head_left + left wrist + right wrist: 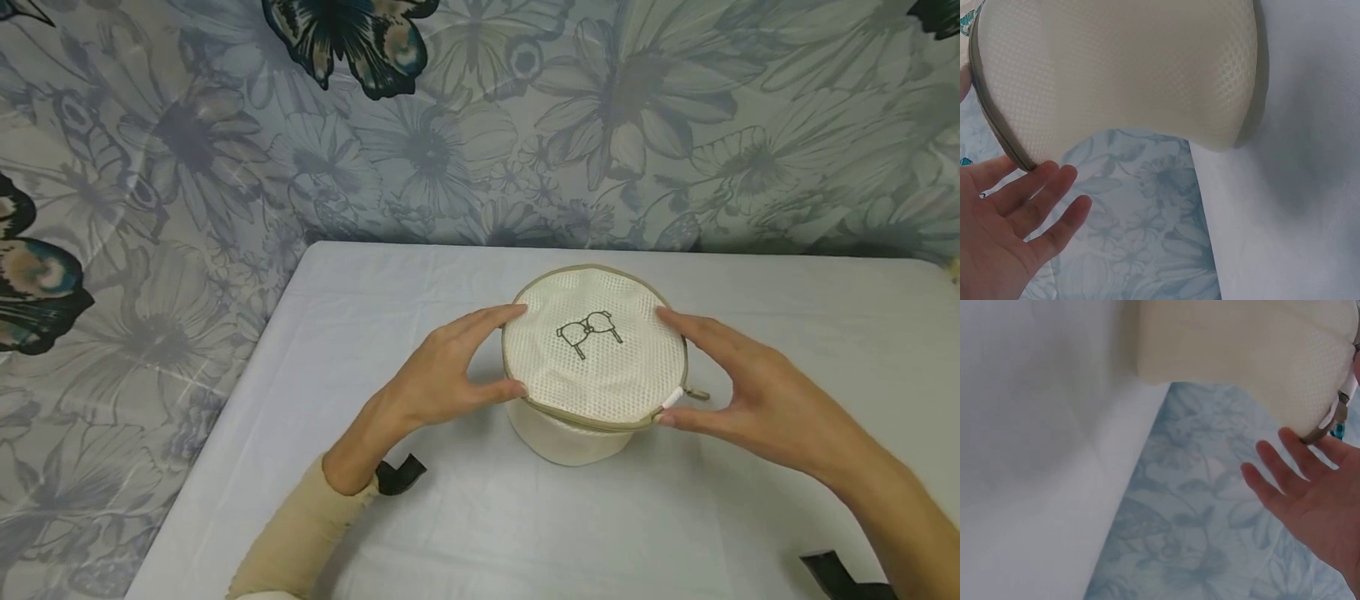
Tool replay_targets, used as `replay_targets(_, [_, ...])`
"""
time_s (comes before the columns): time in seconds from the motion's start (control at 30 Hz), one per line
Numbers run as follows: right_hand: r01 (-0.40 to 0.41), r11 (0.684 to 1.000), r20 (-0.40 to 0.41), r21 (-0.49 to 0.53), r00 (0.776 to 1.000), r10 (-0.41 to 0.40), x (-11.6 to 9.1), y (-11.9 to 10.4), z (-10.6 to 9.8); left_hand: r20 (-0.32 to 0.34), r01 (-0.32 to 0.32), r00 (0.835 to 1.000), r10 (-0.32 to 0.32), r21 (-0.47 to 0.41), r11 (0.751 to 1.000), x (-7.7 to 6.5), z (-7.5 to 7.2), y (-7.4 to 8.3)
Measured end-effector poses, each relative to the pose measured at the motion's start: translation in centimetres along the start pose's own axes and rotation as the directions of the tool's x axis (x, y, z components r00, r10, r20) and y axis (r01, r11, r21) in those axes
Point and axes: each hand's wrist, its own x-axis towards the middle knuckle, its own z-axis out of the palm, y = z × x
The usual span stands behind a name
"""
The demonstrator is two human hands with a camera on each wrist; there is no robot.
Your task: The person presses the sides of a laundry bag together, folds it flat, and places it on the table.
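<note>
Fingers of your left hand (435,379) and right hand (772,404) grip opposite sides of the round cream mesh bag (592,379), each hand with its thumb on the near edge and a fingertip farther back along the rim. In the wrist views, your other fingers are spread and fairly straight beneath the rim, apart from each other and loosely placed. The bag sits between your hands, in front of you, and its base seems to rest on the white tabletop (405,300). Its lid (585,392) lies over the top, with a dark line drawing (589,333) facing up, and the zip pull (699,394) sticks out at the right, just beside your right thumb. The step in hand looks like steadying or placing the bag by its rim. If you mean to shift it, keep both sides level and your pressure light, since the mesh walls look soft. If you mean to work the zip, free your right hand for the pull and let your left steady the rim.
</note>
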Motion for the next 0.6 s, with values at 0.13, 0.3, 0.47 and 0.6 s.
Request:
replay_targets(0.13, [-0.016, 1.000, -0.009, -0.007, 1.000, 0.016, -0.3, 0.1, 0.4, 0.006, -0.006, 1.000, 0.006, 0.013, 1.000, -0.3, 0.1, 0.1])
replay_targets(0.3, [0.009, 0.999, -0.023, -0.041, 1.000, -0.010, -0.4, 0.4, 0.9, 0.018, -0.005, 1.000, 0.004, 0.042, 0.999, -0.5, 0.3, 0.0])
replay_targets(0.47, [0.045, 0.998, -0.026, -0.054, 0.999, -0.046, -0.4, 0.7, 1.4, 0.038, 0.017, 0.999, -0.019, 0.063, 0.998, -0.6, 0.3, 0.0])
replay_targets(0.6, [0.035, 0.996, -0.031, -0.083, 0.999, -0.038, -0.4, 0.7, 1.7, 0.070, 0.033, 0.997, -0.039, 0.083, 0.996, -0.6, 0.3, 0.0])
